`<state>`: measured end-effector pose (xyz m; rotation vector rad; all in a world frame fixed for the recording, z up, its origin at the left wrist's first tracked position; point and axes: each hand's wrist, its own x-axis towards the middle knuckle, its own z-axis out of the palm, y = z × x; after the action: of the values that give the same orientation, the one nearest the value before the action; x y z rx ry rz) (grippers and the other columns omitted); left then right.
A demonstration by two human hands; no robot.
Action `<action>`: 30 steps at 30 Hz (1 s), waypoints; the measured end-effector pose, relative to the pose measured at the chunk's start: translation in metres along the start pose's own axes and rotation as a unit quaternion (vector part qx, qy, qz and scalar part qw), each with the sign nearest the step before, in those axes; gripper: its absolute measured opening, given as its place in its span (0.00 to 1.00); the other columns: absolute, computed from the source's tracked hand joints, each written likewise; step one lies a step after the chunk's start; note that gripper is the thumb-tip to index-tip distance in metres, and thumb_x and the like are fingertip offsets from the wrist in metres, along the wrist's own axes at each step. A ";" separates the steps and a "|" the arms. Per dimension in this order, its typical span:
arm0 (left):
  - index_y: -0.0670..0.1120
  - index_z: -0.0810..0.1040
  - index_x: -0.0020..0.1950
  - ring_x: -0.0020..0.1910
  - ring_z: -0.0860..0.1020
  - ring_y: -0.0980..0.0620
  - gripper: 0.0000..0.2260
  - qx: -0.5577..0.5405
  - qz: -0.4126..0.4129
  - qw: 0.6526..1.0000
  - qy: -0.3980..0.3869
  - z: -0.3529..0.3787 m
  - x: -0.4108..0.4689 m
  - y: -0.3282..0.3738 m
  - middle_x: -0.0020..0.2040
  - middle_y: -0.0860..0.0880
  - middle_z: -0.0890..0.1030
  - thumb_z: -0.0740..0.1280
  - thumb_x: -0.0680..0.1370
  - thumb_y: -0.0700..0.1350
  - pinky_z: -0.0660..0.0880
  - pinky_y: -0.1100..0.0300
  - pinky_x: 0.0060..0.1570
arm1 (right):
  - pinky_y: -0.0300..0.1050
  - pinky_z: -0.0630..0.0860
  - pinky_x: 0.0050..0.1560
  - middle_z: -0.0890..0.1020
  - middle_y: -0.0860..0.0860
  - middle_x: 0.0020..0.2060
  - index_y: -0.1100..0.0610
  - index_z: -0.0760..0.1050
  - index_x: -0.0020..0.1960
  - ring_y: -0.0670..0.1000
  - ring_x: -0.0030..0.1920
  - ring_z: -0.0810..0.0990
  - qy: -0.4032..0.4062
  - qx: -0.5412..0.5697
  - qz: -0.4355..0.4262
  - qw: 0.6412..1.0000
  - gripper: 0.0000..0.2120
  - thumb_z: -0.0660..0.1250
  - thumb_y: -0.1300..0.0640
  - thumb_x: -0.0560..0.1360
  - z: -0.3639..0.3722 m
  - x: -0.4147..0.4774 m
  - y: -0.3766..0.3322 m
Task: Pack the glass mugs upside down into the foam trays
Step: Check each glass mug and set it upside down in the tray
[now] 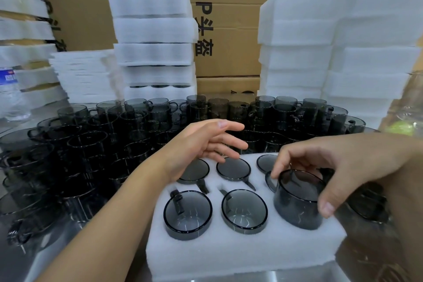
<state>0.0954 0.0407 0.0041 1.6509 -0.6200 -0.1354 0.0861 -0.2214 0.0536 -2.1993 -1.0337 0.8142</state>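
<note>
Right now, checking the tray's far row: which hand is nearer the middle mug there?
Left. The left hand hovers just above the far-row middle mug; the right hand is off to its right, gripping the near-right mug.

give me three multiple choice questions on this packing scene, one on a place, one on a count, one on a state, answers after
1. Where in the white foam tray is the smoky grey glass mug that the right hand holds?
A. near right slot
B. far left slot
C. near middle slot

2. How many other mugs already sit upside down in the tray?
A. three
B. five
C. eight

3. How is the left hand?
A. gripping a mug
B. open above the far row
C. clenched in a fist

Answers:
1 A, the held mug is at the tray's near right corner.
2 B, three show in the far row and two in the near row.
3 B, its fingers are straight and hold nothing.
</note>
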 end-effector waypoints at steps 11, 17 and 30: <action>0.50 0.77 0.61 0.50 0.83 0.47 0.25 0.009 -0.007 1.000 0.006 0.002 0.000 0.002 0.53 0.46 0.84 0.59 0.71 0.63 0.77 0.60 0.46 | 0.51 0.72 0.51 0.71 0.50 0.51 0.32 0.73 0.58 0.56 0.47 0.73 -0.009 -0.104 0.073 0.992 0.36 0.76 0.30 0.51 0.006 0.007 0.000; 0.50 0.77 0.61 0.49 0.83 0.48 0.25 0.004 -0.005 1.000 0.004 0.002 0.000 0.002 0.52 0.46 0.84 0.59 0.70 0.62 0.78 0.61 0.46 | 0.49 0.71 0.43 0.72 0.37 0.42 0.34 0.74 0.55 0.52 0.39 0.70 0.002 -0.077 0.056 0.995 0.29 0.78 0.38 0.56 0.005 0.006 -0.003; 0.52 0.78 0.60 0.49 0.83 0.50 0.24 0.012 0.001 1.000 -0.003 0.002 -0.001 0.003 0.53 0.47 0.84 0.59 0.71 0.62 0.77 0.63 0.45 | 0.38 0.67 0.35 0.73 0.40 0.37 0.40 0.76 0.49 0.45 0.34 0.68 -0.005 -0.043 0.057 0.997 0.22 0.79 0.46 0.57 0.005 0.008 -0.003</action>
<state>0.0924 0.0389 0.0058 1.6739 -0.6305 -0.1330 0.0852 -0.2119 0.0507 -2.3474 -0.9709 0.8460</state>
